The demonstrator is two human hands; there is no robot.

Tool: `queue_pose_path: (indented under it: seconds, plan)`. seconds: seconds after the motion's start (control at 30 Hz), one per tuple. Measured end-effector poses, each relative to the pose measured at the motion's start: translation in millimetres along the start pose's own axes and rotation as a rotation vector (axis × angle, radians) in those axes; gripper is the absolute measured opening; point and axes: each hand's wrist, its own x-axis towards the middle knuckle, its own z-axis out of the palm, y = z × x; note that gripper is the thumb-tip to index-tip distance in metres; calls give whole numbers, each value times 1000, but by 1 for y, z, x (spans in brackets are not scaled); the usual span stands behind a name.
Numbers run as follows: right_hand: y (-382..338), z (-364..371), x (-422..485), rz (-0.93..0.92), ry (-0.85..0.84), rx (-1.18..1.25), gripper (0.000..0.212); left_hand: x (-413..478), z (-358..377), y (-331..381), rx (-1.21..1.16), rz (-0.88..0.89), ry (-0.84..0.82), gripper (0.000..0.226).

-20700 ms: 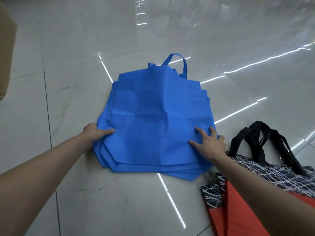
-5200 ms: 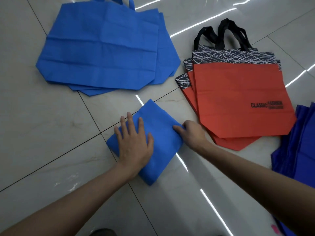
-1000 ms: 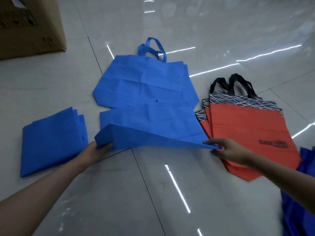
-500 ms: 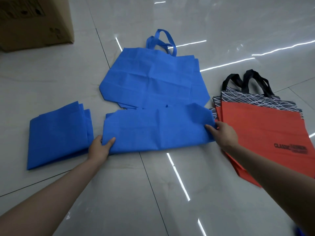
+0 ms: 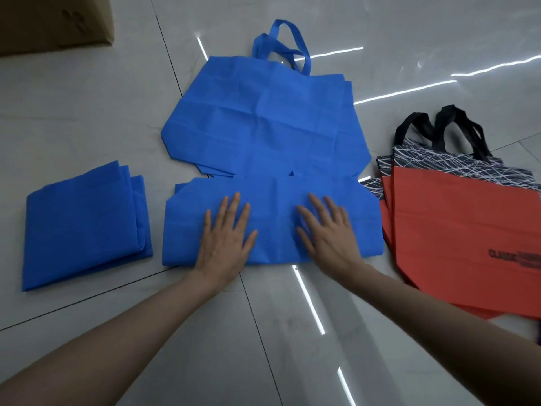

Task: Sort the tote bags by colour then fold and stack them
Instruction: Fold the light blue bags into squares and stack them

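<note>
Two bare hands are lying flat, palms down, on a bright blue non-woven tote bag folded into a long band (image 5: 275,218) on the glossy grey tiled floor (image 5: 87,98). The left hand (image 5: 225,244) is pressing on the band's left half with its fingers straight and spread, the heel of the palm reaching over the near edge. The right hand (image 5: 329,241) is pressing on the right half in the same way, fingers fanned out and gripping nothing. The two hands are lying apart, with a strip of blue cloth showing between them.

Just behind the band, and touching its far edge, a pile of unfolded blue tote bags (image 5: 263,121) is lying flat, its blue loop handles (image 5: 305,58) pointing away from the person. To the left, near the band but apart from it, a stack of folded blue bags (image 5: 85,224) is resting on the floor. To the right, a fanned pile of orange-red tote bags with black-and-white lined top bands and black handles (image 5: 456,230) is lying flat, its left edge beside the band's right end. A brown cardboard box (image 5: 55,22) is sitting at the far left corner.
</note>
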Motion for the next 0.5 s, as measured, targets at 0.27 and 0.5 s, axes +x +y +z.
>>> queue_pose_path:
  seconds: [0.27,0.5]
  plan:
    - [-16,40,8,15,-343,15,61,-4,33,-17,-17,-211,-98,83]
    - [-22,41,9,46,-304,6,57,-4,35,-17,-29,-228,-95,90]
